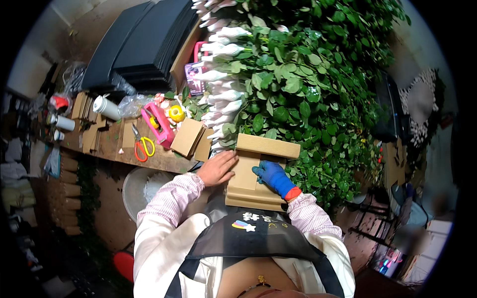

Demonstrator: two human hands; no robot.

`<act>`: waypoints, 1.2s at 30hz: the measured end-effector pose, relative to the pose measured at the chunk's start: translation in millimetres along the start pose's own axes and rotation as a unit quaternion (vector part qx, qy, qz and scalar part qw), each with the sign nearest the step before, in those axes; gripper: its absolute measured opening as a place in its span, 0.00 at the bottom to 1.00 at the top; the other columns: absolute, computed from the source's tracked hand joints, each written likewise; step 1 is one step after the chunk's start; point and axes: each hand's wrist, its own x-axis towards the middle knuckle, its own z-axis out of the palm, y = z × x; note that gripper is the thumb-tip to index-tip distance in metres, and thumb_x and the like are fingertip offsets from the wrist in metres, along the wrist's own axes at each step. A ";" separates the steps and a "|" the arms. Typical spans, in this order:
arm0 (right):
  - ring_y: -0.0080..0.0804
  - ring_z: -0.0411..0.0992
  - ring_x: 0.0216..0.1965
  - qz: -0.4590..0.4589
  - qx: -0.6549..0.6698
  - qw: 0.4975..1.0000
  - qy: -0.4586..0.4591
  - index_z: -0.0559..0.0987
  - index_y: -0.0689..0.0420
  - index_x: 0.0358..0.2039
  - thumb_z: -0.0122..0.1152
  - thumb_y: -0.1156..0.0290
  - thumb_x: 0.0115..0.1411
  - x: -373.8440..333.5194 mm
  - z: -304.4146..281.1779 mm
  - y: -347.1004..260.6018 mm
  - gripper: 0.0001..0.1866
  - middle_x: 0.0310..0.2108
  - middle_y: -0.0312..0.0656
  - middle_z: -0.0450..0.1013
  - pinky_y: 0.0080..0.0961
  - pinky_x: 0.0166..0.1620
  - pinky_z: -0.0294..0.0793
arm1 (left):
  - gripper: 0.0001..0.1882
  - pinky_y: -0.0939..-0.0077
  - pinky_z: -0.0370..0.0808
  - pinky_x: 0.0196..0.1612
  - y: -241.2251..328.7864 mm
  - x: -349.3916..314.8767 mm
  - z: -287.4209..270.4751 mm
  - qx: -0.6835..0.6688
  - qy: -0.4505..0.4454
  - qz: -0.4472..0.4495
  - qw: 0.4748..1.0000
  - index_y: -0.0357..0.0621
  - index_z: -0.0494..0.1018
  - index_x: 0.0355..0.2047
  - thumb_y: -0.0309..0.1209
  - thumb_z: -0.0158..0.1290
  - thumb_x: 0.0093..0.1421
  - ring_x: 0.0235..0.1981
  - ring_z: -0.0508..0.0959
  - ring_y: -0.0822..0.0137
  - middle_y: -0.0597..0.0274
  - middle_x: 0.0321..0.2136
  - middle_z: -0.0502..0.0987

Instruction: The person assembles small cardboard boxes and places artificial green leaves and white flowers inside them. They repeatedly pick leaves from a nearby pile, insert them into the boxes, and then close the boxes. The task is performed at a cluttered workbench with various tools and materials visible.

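Observation:
A folded piece of brown cardboard (pixel 245 171) lies in front of me at the table's near edge, with a corrugated strip (pixel 268 145) along its far side. My bare left hand (pixel 217 169) rests at the cardboard's left edge, its fingers stretched out. On the right, my right hand (pixel 272 178) wears a blue glove and lies on top of the cardboard, fingers extended and pressing on it. Just beyond are rose stems with green leaves (pixel 293 84), their heads wrapped in white sleeves (pixel 226 74) and lined up to the left.
Left on the wooden table (pixel 112 144) are scissors with red and yellow handles (pixel 144 147), a pink tape dispenser (pixel 158 124), a yellow tape roll (pixel 176 113), cardboard pieces (pixel 188 137) and a white bottle (pixel 106 108). Black sheets (pixel 154 44) are stacked behind. A bin (pixel 134 193) stands below.

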 end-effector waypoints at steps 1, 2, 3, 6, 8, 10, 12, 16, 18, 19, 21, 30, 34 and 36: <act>0.33 0.81 0.25 0.002 -0.012 1.000 0.001 0.79 0.60 0.35 0.61 0.51 0.65 2.1 -1.4 4.6 0.21 0.24 0.43 0.80 0.31 0.35 0.79 | 0.28 0.57 0.76 0.58 10.5 15.8 -8.6 -0.019 0.022 0.005 1.000 0.39 0.69 0.60 0.34 0.60 0.61 0.56 0.76 0.47 0.45 0.56 0.74; 0.36 0.81 0.26 -0.029 -0.049 0.998 0.019 0.79 0.59 0.35 0.60 0.49 0.65 6.1 4.5 15.0 0.22 0.25 0.44 0.80 0.33 0.36 0.79 | 0.20 0.65 0.82 0.43 24.7 32.5 -16.6 -0.018 0.065 0.048 0.997 0.41 0.76 0.51 0.28 0.63 0.58 0.43 0.81 0.54 0.52 0.47 0.80; 0.39 0.81 0.27 -0.062 -0.091 0.993 0.041 0.80 0.58 0.35 0.59 0.47 0.64 11.1 10.6 24.5 0.23 0.26 0.45 0.80 0.35 0.37 0.79 | 0.15 0.66 0.82 0.42 30.2 36.7 -12.3 -0.039 0.032 0.039 0.998 0.41 0.78 0.45 0.29 0.63 0.58 0.41 0.82 0.55 0.54 0.42 0.81; 0.53 0.79 0.36 -0.104 -0.234 0.962 0.094 0.81 0.56 0.36 0.57 0.44 0.62 3.5 3.7 14.1 0.25 0.32 0.57 0.79 0.47 0.40 0.77 | 0.06 0.66 0.81 0.38 35.6 32.3 17.7 -0.055 -0.007 0.007 0.998 0.42 0.81 0.33 0.29 0.63 0.57 0.36 0.82 0.58 0.58 0.34 0.82; 0.50 0.79 0.38 -0.104 -0.336 0.936 0.034 0.82 0.51 0.42 0.57 0.43 0.63 -4.1 -14.7 -5.5 0.24 0.38 0.51 0.81 0.44 0.43 0.78 | 0.06 0.65 0.81 0.38 37.9 36.5 15.4 -0.061 -0.010 0.000 0.998 0.41 0.81 0.30 0.30 0.64 0.56 0.36 0.82 0.58 0.59 0.34 0.82; 0.49 0.80 0.40 -0.288 -0.222 0.931 0.029 0.82 0.48 0.48 0.60 0.48 0.63 -21.5 -43.3 -22.1 0.21 0.43 0.48 0.81 0.43 0.47 0.79 | 0.06 0.65 0.82 0.38 40.3 37.1 14.7 -0.056 -0.025 -0.014 0.998 0.42 0.82 0.30 0.31 0.64 0.56 0.36 0.82 0.58 0.59 0.35 0.82; 0.44 0.80 0.46 -0.340 -0.085 0.914 0.204 0.81 0.47 0.54 0.63 0.59 0.63 -41.5 -83.1 -60.2 0.20 0.49 0.46 0.80 0.36 0.50 0.80 | 0.06 0.65 0.82 0.39 42.0 37.5 12.5 -0.057 -0.028 -0.021 0.998 0.42 0.82 0.31 0.30 0.64 0.55 0.36 0.82 0.57 0.59 0.35 0.82; 0.49 0.73 0.56 -0.382 -0.164 0.735 0.537 0.76 0.52 0.59 0.59 0.71 0.62 6.6 -197.8 -85.5 0.23 0.55 0.48 0.75 0.40 0.59 0.73 | 0.05 0.62 0.80 0.39 46.0 39.7 11.9 -0.065 -0.025 -0.042 0.997 0.40 0.80 0.29 0.29 0.63 0.56 0.36 0.81 0.53 0.56 0.35 0.81; 0.48 0.65 0.64 -0.262 -0.257 0.756 0.542 0.74 0.53 0.61 0.62 0.61 0.61 35.9 -227.2 -83.2 0.27 0.63 0.49 0.68 0.43 0.66 0.63 | 0.05 0.62 0.80 0.40 50.0 41.7 8.2 -0.068 -0.018 -0.043 0.997 0.40 0.80 0.30 0.29 0.63 0.56 0.37 0.81 0.53 0.56 0.35 0.82; 0.47 0.63 0.65 -0.223 -0.297 0.767 0.524 0.73 0.53 0.61 0.62 0.59 0.60 52.7 -239.5 -75.9 0.29 0.64 0.48 0.67 0.44 0.67 0.61 | 0.05 0.62 0.80 0.40 49.1 42.3 9.7 -0.068 -0.020 -0.034 0.997 0.41 0.80 0.31 0.29 0.62 0.56 0.37 0.81 0.53 0.56 0.35 0.82; 0.48 0.60 0.67 -0.177 -0.357 0.770 0.499 0.72 0.53 0.62 0.64 0.52 0.58 71.9 -245.7 -72.3 0.33 0.66 0.48 0.63 0.45 0.69 0.56 | 0.07 0.65 0.81 0.41 49.2 39.5 13.2 -0.048 -0.023 -0.029 0.998 0.43 0.82 0.34 0.30 0.64 0.56 0.37 0.82 0.56 0.60 0.36 0.82; 0.47 0.67 0.61 -0.227 -0.373 0.754 0.490 0.72 0.54 0.60 0.62 0.57 0.60 26.5 -211.9 -48.8 0.30 0.64 0.48 0.64 0.43 0.61 0.68 | 0.04 0.63 0.80 0.41 53.5 40.1 10.1 -0.055 -0.012 -0.046 0.997 0.42 0.82 0.32 0.28 0.63 0.56 0.38 0.81 0.55 0.58 0.36 0.82; 0.47 0.77 0.48 -0.290 -0.184 0.796 0.498 0.78 0.52 0.53 0.53 0.62 0.66 -2.0 -258.0 -69.7 0.18 0.50 0.46 0.78 0.38 0.51 0.78 | 0.05 0.64 0.80 0.42 54.5 38.3 9.2 -0.051 -0.018 -0.058 0.997 0.43 0.83 0.33 0.29 0.63 0.56 0.38 0.81 0.56 0.59 0.37 0.82; 0.46 0.77 0.49 -0.331 -0.146 0.734 0.576 0.79 0.53 0.53 0.52 0.64 0.66 9.9 -295.8 -78.2 0.17 0.51 0.46 0.77 0.39 0.52 0.78 | 0.05 0.65 0.80 0.42 55.4 37.3 5.9 -0.047 -0.021 -0.065 0.997 0.43 0.83 0.33 0.29 0.63 0.57 0.38 0.81 0.56 0.60 0.37 0.82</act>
